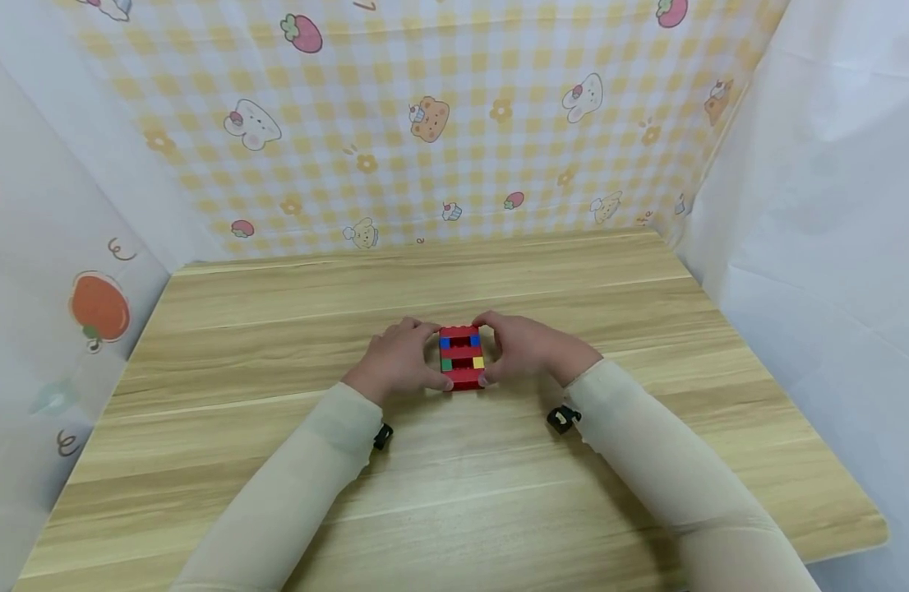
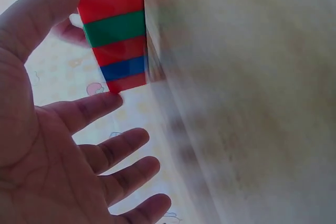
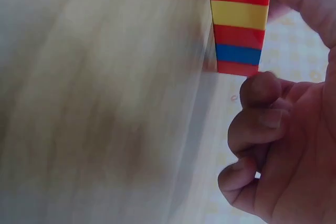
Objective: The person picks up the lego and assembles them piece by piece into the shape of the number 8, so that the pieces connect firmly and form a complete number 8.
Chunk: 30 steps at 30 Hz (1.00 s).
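A small toy brick structure (image 1: 463,353) lies on the wooden table, made of three long red bricks with shorter ones between them. Blue bricks sit at both ends of the far gap; the near gap has a green brick (image 2: 116,28) on the left and a yellow brick (image 3: 239,14) on the right. My left hand (image 1: 401,359) holds the left side, thumb at the near corner and index finger at the far corner, other fingers spread. From the right, my right hand (image 1: 524,349) grips it likewise between thumb and index finger, its remaining fingers curled in the right wrist view.
A yellow checked cloth (image 1: 499,140) with cartoon prints hangs behind the table (image 1: 240,436). White sheets (image 1: 832,189) enclose both sides. Each wrist wears a small black device (image 1: 562,418) near the cream sleeve.
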### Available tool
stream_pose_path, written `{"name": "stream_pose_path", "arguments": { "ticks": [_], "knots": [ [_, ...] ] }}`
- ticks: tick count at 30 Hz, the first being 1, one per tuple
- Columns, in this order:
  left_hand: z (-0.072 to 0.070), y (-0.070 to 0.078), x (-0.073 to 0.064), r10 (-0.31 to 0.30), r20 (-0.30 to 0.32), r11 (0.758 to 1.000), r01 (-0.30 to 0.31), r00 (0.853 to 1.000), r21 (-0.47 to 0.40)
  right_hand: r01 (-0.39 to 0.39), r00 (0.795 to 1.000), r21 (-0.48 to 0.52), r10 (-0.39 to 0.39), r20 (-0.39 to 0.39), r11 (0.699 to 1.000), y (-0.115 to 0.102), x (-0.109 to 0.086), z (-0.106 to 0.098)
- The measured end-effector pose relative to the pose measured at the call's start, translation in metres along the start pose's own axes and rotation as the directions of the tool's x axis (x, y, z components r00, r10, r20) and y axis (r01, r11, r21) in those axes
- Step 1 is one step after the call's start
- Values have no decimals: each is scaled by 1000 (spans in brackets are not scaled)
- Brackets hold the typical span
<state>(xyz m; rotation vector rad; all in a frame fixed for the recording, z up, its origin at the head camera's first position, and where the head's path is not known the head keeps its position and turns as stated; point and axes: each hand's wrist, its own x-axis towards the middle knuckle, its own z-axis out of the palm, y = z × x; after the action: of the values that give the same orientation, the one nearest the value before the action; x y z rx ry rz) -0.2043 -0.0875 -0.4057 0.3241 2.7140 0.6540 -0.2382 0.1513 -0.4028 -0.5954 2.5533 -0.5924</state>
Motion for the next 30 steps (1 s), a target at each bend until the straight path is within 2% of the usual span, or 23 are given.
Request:
{"name": "stream_pose_path", "arguments": {
  "ticks": [5,13,21,30],
  "knots": [
    [0,-2,4,-27,23,999,28,999,-16,-1,999,35,0,33,999,4,8,-3],
    [-3,-7,17,-40,18,999,40,999,-16,-17,1000,94,15,27,995,7,19,-9],
    [-9,-8,28,-67,48,997,69,997,-41,-49,998,143,45,33,988,14,27,-13],
    [-13,-5,31,-97,50,993,100,994,-56,-60,998,148,56,29,987,16,33,-15]
  ]
}}
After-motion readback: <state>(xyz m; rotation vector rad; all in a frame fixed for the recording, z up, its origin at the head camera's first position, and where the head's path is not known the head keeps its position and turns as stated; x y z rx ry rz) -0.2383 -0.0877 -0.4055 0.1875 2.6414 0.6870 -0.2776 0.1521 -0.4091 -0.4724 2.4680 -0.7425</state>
